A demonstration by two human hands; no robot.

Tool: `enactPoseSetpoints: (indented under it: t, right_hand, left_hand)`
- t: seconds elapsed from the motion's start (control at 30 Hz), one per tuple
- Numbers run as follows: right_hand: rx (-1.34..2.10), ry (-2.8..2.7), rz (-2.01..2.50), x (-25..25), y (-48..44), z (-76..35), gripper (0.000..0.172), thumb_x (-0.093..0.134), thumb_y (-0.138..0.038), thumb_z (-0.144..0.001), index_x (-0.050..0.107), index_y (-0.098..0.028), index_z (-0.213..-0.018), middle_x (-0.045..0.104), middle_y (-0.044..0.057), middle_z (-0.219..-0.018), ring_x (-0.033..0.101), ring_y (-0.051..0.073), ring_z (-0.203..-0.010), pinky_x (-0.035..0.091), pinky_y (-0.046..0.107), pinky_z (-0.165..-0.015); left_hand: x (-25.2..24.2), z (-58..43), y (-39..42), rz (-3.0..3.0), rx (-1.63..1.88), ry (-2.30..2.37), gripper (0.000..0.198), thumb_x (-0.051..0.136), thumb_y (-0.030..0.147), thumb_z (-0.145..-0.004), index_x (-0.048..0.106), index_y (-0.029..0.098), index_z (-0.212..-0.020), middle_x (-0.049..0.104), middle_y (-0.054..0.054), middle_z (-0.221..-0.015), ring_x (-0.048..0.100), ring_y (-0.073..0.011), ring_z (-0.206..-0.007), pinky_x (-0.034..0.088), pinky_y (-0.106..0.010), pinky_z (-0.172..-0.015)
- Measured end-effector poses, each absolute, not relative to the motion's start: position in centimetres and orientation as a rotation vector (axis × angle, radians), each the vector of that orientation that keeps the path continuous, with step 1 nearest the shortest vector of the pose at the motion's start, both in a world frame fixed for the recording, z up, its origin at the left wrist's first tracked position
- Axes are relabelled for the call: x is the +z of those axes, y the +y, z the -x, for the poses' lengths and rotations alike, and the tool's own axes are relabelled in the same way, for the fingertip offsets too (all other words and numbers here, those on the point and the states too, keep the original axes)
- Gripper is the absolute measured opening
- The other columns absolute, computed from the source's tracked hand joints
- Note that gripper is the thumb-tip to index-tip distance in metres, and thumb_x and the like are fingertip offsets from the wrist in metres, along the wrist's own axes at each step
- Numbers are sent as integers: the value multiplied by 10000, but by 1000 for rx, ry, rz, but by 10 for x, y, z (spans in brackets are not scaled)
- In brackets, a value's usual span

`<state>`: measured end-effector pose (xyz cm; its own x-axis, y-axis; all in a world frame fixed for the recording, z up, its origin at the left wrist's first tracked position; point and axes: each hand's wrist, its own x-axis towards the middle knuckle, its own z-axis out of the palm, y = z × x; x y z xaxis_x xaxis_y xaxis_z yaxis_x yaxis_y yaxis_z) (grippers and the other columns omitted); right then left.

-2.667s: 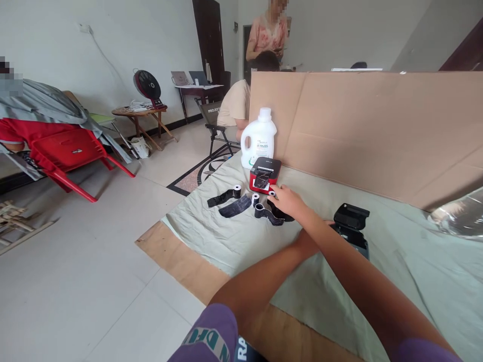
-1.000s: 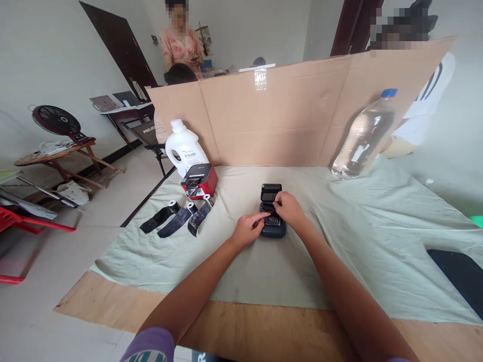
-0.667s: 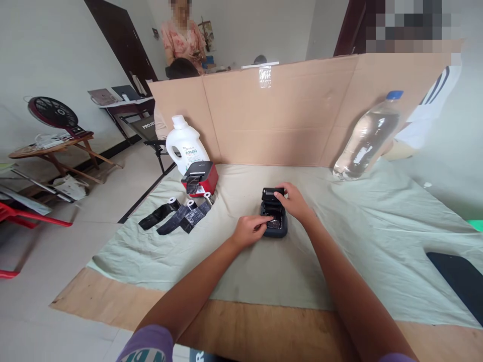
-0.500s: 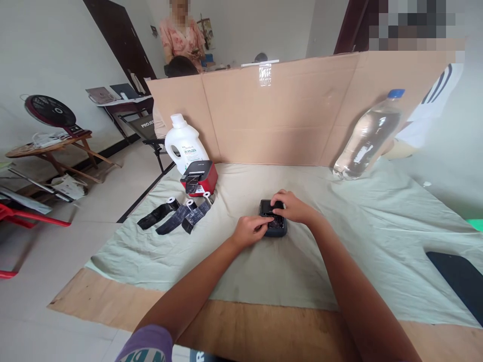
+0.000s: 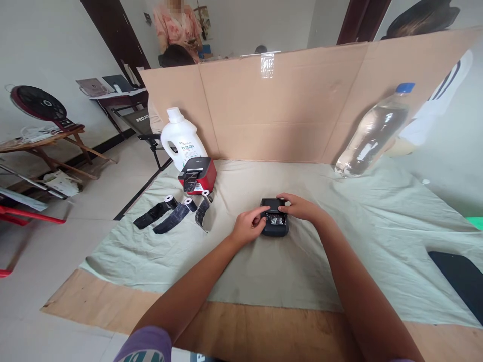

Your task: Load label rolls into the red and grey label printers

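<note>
A small black portable printer (image 5: 275, 231) lies on the cloth in front of me. A dark strip with a shiny film shows in the opening across its middle. My left hand (image 5: 247, 224) is at its left side, index finger stretched onto the upper part, the other fingers curled and holding nothing. My right hand (image 5: 300, 207) grips the upper right part, thumb on the near side and fingers at the far edge. To the left, several black paper rolls (image 5: 174, 218) lie partly unrolled beside a red and black printer (image 5: 204, 177) with a dark strip hanging from its slot.
A white jug (image 5: 184, 141) stands behind the red printer. At the right, a water bottle (image 5: 373, 136) leans against the cardboard screen (image 5: 271, 115). A dark phone-like slab (image 5: 458, 276) lies near the right edge. Beyond the screen stands a person (image 5: 177, 30); another sits at the right.
My left fingertip has moved from the black printer's opening up to its upper part. My right hand has shifted from over the top to the right edge. The view has tilted slightly.
</note>
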<state>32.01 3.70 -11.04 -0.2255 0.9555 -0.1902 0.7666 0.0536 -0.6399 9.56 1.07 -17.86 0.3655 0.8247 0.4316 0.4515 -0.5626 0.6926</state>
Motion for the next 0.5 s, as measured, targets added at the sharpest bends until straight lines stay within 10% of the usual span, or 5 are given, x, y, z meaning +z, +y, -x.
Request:
enactPoseSetpoints:
  t: [0.5]
  right_hand:
    - [911,-2205,1646,-92,26,-322,576,662,-284,-835,570,-247,-1402,627,93,-1361,658,244,-1028,514,371,-901]
  left_hand:
    - [-183,-98,9,-2273,1150,981,294,587,214,-882,771,214,-1112,683,19,-677,498,-73,-527,455,-194,-605]
